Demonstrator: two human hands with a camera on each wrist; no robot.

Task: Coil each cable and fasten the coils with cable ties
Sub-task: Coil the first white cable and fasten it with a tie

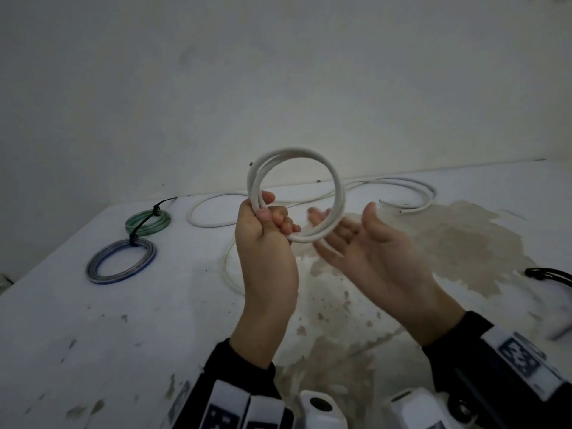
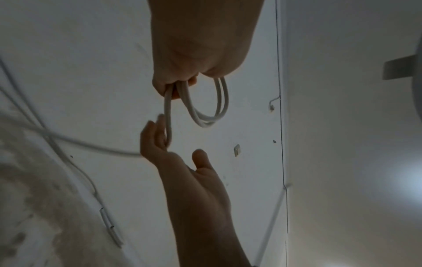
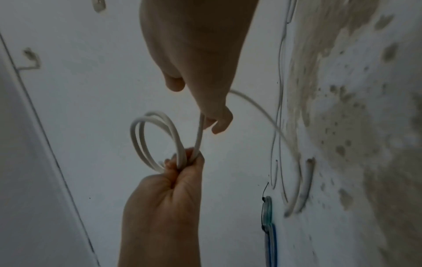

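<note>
My left hand [image 1: 270,220] holds up a white cable coil [image 1: 309,153] of two or three turns above the table and grips its lower left side. My right hand [image 1: 346,239] lies open, palm up, under the coil's lower right, with the cable running over its fingers. In the left wrist view the cable [image 2: 168,115] leaves the left hand [image 2: 173,88] and lies along the right hand's fingers [image 2: 157,137]. In the right wrist view the coil [image 3: 137,137] sticks out of the left hand [image 3: 185,162]. The loose tail [image 3: 262,115] trails from the right hand [image 3: 213,121] down to the table.
A green coil [image 1: 148,223] and a blue coil [image 1: 121,261], each bound with a black tie, lie at the back left of the white table [image 1: 93,335]. More loose white cable [image 1: 418,188] snakes along the back. A black looped item [image 1: 551,274] sits at the right edge.
</note>
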